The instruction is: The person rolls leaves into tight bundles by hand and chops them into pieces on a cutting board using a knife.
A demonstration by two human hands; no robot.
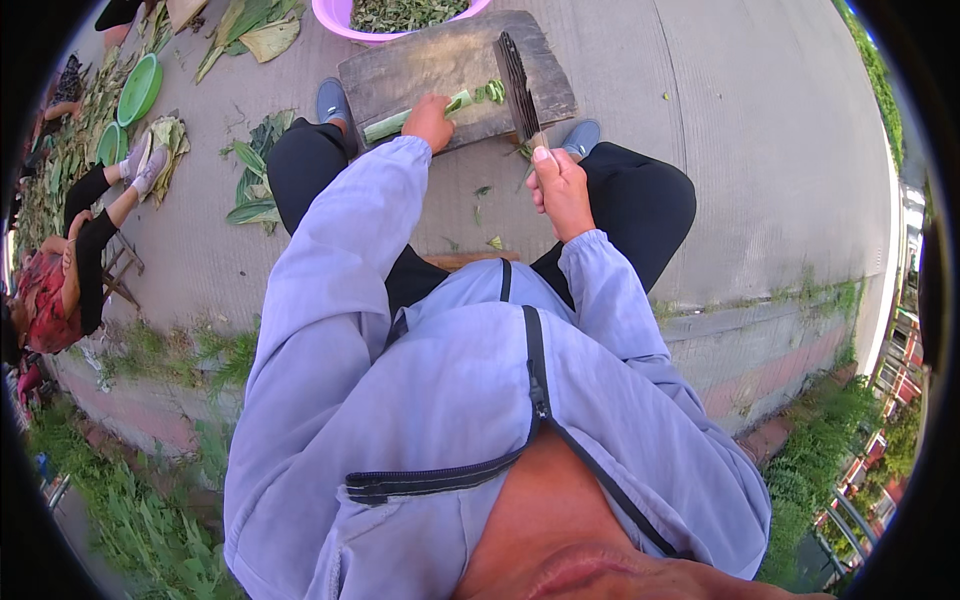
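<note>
A bundle of long green leaves (386, 127) lies across a worn wooden chopping board (420, 60), which stands between my feet. Near the bundle's right end, my left hand (430, 124) grips it against the wood. My right hand (561, 191) is closed around the pale handle of a cleaver (517, 86). Its dark, broad blade is raised over the board's right side and looks blurred. Cut green strips (491, 91) sit between the bundle's end and the blade. Whether the blade touches the board, I cannot tell.
Beyond the board stands a pink basin (337, 21) holding chopped leaves. Leaf piles (255, 172) lie left of my knee and farther off. Green basins (140, 90) stand at the left, near a seated person (56, 292). A weedy curb (720, 330) runs behind me.
</note>
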